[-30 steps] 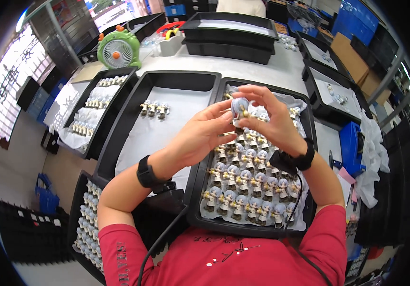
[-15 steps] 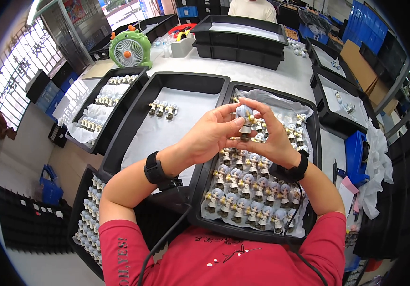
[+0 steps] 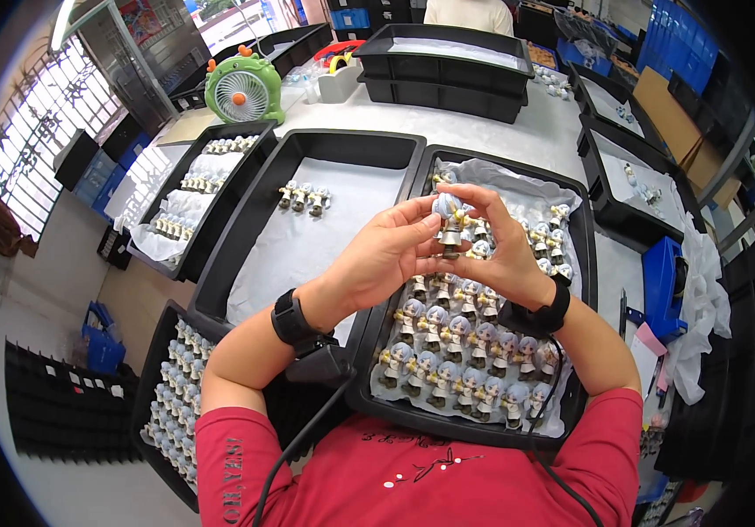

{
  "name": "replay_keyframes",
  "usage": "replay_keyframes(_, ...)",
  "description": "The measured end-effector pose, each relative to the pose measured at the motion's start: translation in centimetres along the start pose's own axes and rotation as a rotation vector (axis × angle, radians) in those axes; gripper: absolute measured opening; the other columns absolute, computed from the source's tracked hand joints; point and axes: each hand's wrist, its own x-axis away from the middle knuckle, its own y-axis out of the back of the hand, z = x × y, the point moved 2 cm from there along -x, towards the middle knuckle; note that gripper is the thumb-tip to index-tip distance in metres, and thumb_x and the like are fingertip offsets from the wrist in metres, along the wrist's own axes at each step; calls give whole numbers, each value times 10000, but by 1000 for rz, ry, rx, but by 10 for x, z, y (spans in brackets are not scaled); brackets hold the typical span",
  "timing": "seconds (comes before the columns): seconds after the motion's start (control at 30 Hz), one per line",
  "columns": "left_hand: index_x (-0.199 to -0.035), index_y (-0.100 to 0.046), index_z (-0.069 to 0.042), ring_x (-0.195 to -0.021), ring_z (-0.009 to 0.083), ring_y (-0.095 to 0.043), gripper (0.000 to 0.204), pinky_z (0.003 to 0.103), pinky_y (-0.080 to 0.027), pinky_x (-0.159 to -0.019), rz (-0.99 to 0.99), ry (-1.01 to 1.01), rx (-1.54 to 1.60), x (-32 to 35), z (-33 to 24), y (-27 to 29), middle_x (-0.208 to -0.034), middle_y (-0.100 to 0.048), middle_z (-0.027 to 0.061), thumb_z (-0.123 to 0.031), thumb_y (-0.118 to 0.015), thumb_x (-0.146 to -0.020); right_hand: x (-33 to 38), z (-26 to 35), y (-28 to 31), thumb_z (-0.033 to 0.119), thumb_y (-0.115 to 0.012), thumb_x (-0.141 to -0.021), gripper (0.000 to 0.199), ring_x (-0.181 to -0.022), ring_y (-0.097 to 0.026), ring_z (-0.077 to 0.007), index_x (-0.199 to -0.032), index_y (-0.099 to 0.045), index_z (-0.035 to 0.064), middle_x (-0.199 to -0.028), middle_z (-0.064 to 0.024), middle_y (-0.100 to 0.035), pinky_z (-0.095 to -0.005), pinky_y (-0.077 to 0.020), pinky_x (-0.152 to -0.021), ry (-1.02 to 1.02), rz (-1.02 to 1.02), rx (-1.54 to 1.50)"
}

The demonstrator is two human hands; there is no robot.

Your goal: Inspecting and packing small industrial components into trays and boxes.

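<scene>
A small figurine point(image 3: 452, 224) with pale blue-grey hair, a white and yellow outfit and dark boots stands upright between my two hands. My left hand point(image 3: 386, 250) pinches it from the left with thumb and fingers. Fingers of my right hand point(image 3: 505, 255) grip it at the head and near the feet. Both hands are above a black tray point(image 3: 426, 428) lined with pale sheeting, where rows of similar figurines point(image 3: 456, 338) lie. To its left, a second black tray point(image 3: 351, 140) with a white liner holds three figurines point(image 3: 305, 198) near its far end.
A narrower tray point(image 3: 246, 180) of figurines stands at far left, another point(image 3: 176, 386) lower left. Beyond are a green fan point(image 3: 244, 90), stacked black trays point(image 3: 443, 92) and a person point(image 3: 470, 15). On the right are more trays point(image 3: 632, 220) and a blue bin point(image 3: 661, 285).
The figurine has turned slightly in my fingers. My left forearm and elbow have shifted a little to the right; both hands keep their hold.
</scene>
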Motion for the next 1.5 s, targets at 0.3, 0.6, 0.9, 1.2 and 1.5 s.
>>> replay_keyframes(0.3,-1267,-377,-47,-983,121,-510,546,268,-466,-813,-134,-54,-242,-4,3,13,-1074,-476,43,-207,-666,-832,1,-2,-4,121,-777,-608,673,-1066,-492,-288,-1199,-463,55,-1152,-119,-516,-376,-396,-919,59,-15,212)
replay_keyframes(0.6,-1245,-421,-68,-908,111,-564,402,276,-495,-805,-58,46,-79,-10,8,29,-1074,-536,52,-177,-575,-890,-1,-1,-7,122,-777,-590,664,-1030,-488,-299,-1173,-469,43,-1100,-124,-527,-385,-396,-904,51,1,248)
replay_keyframes(0.9,-1221,-433,-58,-903,139,-577,354,292,-499,-806,-44,51,23,-8,12,35,-1074,-548,65,-161,-548,-903,-1,-3,-7,137,-779,-588,663,-1041,-490,-289,-1170,-479,32,-1101,-122,-527,-375,-398,-909,39,17,252)
replay_keyframes(1.2,-1190,-439,-52,-927,159,-591,338,310,-506,-802,-35,81,46,-6,15,35,-1081,-556,76,-204,-547,-908,1,-6,-9,164,-796,-614,669,-1038,-510,-240,-1197,-484,62,-1120,-102,-529,-343,-420,-875,-48,53,147)
replay_keyframes(1.5,-1193,-420,-61,-1046,251,-570,312,376,-490,-859,16,62,150,-4,20,30,-1146,-539,110,-224,-489,-937,-7,5,10,183,-785,-653,655,-1070,-517,-200,-1221,-480,67,-1190,-79,-528,-346,-390,-913,-65,45,117)
